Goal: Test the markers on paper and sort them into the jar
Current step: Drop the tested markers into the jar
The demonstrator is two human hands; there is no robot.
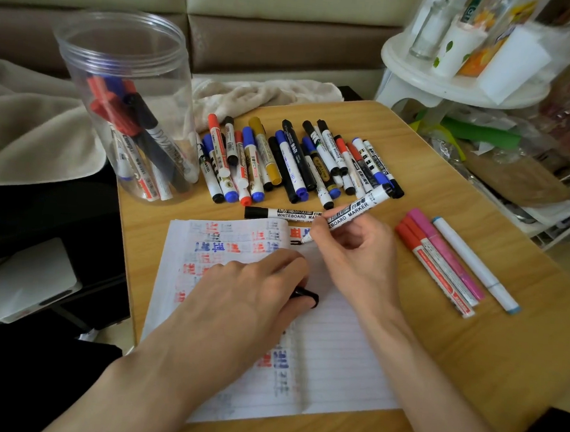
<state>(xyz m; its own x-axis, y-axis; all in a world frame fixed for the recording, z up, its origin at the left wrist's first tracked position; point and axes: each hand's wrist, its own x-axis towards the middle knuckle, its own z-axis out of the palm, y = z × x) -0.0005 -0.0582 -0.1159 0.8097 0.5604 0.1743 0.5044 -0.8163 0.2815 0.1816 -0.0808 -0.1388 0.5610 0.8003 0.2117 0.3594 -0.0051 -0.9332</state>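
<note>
Lined paper (334,349) lies flat on the wooden table (490,361); its upper left part is covered with red, blue and grey test strokes, and more show near its lower middle. The right hand (355,255), over the paper's upper right corner, grips a white-barrelled whiteboard marker (353,212) between thumb and curled fingers. The uncapped tip touches the paper's top edge beside a short black stroke, and the barrel slants up and away to the right. The left hand (247,291) rests on the middle of the paper, knuckles up, fingers curled over a small black cap (308,296) that shows just under the fingertips. Just beyond the paper's top edge a lone capped black marker (277,214) lies parallel to that edge. Farther beyond it, an unsorted pile of markers (298,162) with red, blue, black and yellow caps lies in a rough row, some overlapping. Beyond the paper's upper left corner stands a clear plastic jar (128,108), open-topped, at the table's corner; it holds red, blue and black markers leaning inside. To the right of the paper, apart from it, four markers lie side by side on a slant: two red markers (434,272), a pink marker (447,254) and a white marker (476,265) with light blue ends. A beige cloth (262,93) is bunched behind the pile, far beyond the paper.
</note>
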